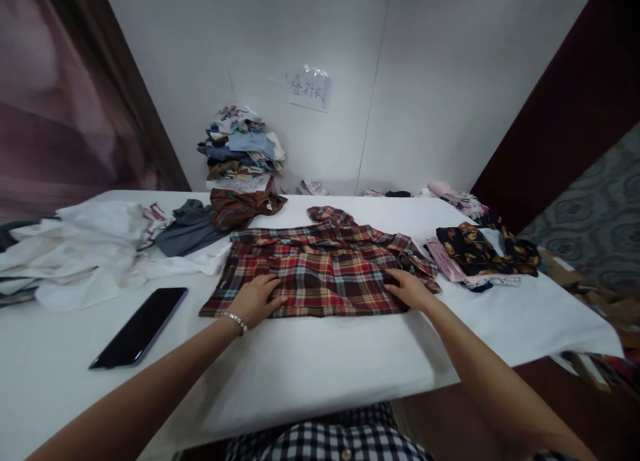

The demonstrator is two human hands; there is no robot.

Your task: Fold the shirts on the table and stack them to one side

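A red, brown and cream plaid shirt [327,274] lies spread sideways on the white table, its collar end bunched at the back and one long edge toward me. My left hand [257,299] rests on the shirt's left part, fingers apart, with a bracelet on the wrist. On the right part of the shirt lies my right hand [406,288], its fingers spread near the front edge. Neither hand has cloth gathered in it.
A black phone [140,328] lies at the left on the table [320,361]. White garments [95,248] and grey and brown ones are heaped behind it. Folded clothes [480,251] sit at right. A tall clothes pile [243,148] stands by the wall below a paper sign [310,89].
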